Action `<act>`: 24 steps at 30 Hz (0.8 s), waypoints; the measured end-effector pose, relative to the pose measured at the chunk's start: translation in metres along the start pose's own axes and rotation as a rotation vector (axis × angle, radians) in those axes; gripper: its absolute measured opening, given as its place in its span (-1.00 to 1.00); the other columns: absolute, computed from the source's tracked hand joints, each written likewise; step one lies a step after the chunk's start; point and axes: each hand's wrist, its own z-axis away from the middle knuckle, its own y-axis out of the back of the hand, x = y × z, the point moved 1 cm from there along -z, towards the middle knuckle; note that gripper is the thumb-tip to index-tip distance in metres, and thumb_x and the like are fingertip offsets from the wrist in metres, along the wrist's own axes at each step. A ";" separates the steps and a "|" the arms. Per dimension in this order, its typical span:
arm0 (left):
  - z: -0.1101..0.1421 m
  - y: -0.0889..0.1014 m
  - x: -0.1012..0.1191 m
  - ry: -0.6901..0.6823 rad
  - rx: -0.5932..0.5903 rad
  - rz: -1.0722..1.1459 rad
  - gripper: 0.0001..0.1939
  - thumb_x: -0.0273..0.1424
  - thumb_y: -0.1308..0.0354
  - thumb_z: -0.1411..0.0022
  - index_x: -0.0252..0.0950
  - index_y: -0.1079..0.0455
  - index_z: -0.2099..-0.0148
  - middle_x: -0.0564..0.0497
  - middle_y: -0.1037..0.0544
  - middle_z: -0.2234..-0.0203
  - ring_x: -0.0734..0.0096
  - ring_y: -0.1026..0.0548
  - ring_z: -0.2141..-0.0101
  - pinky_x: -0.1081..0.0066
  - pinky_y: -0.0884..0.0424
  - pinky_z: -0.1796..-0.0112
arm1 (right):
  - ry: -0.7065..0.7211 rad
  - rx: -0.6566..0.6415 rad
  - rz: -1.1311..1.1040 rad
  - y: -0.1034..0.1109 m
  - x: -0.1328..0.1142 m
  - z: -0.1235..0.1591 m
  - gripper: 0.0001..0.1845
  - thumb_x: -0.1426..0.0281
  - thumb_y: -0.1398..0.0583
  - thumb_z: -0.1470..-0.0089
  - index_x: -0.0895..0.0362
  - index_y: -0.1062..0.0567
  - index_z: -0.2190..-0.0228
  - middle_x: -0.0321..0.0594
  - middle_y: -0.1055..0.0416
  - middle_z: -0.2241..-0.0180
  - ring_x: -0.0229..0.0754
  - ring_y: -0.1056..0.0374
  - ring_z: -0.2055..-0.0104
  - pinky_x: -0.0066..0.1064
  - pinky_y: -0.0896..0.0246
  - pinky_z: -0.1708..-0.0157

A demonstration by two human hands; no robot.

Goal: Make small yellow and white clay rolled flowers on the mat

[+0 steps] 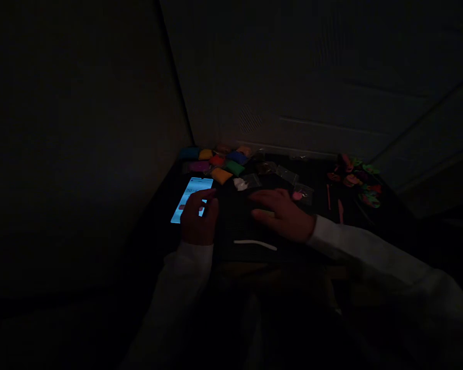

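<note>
The scene is very dark. A lit smartphone [187, 195] lies on the dark table at the left. My left hand [198, 221] is over the phone's right side, its thumb and fingers curved and apart, with nothing visible between them. Palm down over the middle of the table, my right hand [283, 216] has its fingers stretched out to the left. Something small and yellowish [270, 213] shows between its thumb and fingers; whether they touch it I cannot tell. Nearer to me, a thin, slightly curved white strip [254, 242] lies on the table.
Several coloured packets, among them an orange packet [221, 176] and a green packet [234, 167], lie at the back left. Near them are a white lump [239, 184] and clear bags [286, 174]. A pink lump [297, 196], pink tools [340, 210] and colourful pieces [353, 180] are on the right.
</note>
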 end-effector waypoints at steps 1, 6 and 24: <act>0.003 0.003 0.003 -0.061 -0.114 -0.037 -0.79 -0.35 -0.04 -0.11 -0.24 -0.35 0.18 0.01 -0.45 0.29 0.44 -0.41 0.28 0.41 -0.35 0.29 | 0.007 -0.015 0.003 0.006 0.004 0.013 -0.56 0.15 0.00 -0.08 0.12 -0.33 0.08 -0.14 -0.30 0.03 -0.17 -0.18 0.00 -0.21 0.03 0.01; 0.025 0.012 0.012 -0.379 -0.691 -0.162 -0.69 -0.24 -0.12 -0.03 -0.22 -0.38 0.15 -0.03 -0.45 0.26 0.33 -0.38 0.21 0.30 -0.33 0.20 | -0.099 -0.064 -0.022 -0.007 0.006 0.075 -0.57 0.15 -0.11 0.02 0.10 -0.37 0.13 -0.13 -0.35 0.13 -0.13 -0.24 0.09 -0.24 -0.12 0.11; 0.047 -0.039 0.027 -0.426 -0.770 -0.240 -0.77 -0.40 0.02 -0.16 -0.22 -0.40 0.16 -0.05 -0.46 0.29 0.31 -0.34 0.23 0.25 -0.31 0.23 | -0.257 0.102 0.051 -0.023 0.030 0.111 -0.75 0.35 -0.06 -0.07 0.10 -0.42 0.20 -0.15 -0.41 0.23 -0.14 -0.28 0.17 -0.23 -0.15 0.18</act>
